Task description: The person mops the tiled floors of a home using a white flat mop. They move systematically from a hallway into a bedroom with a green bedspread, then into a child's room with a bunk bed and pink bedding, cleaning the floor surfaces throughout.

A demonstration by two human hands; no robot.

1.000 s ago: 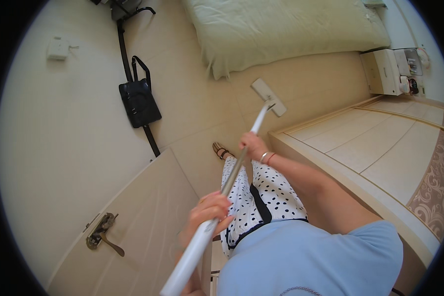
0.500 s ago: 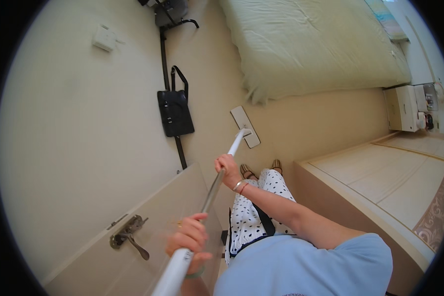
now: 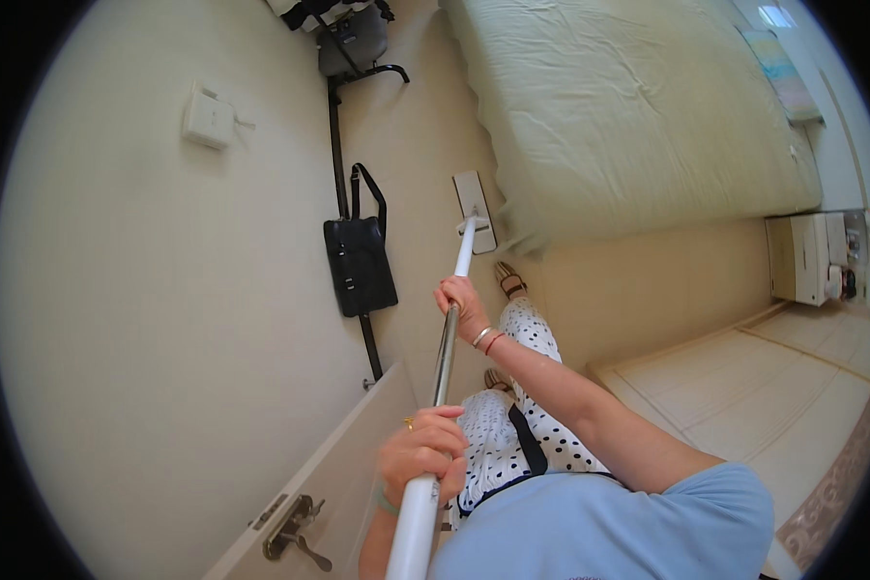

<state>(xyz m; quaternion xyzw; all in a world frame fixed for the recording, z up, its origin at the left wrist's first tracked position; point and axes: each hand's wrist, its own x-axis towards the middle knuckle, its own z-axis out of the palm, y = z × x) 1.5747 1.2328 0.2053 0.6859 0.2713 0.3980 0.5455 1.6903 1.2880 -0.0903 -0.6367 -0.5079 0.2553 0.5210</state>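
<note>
Both hands are gripping a long white-and-metal mop pole that is running from the lower middle of the view up toward the bed. The left hand is wrapping closed around the thick white lower section of the pole, a gold ring showing on one finger and a green band at the wrist. The right hand is closing around the thinner metal section higher up, with silver and red bangles sitting on the wrist. The flat rectangular white mop head is lying on the beige floor, just beside the edge of the pale green bed cover. A sandalled foot is standing on the floor near the mop head, below the bed edge. The person is wearing white trousers with black dots and a light blue top. A black handbag is hanging on a thin black stand against the cream wall, left of the pole and apart from it. A small white wall box is sitting higher on the wall. A cream door with a brass lever handle is showing at lower left. A white cabinet is standing at the far right, well apart from the mop.
</note>
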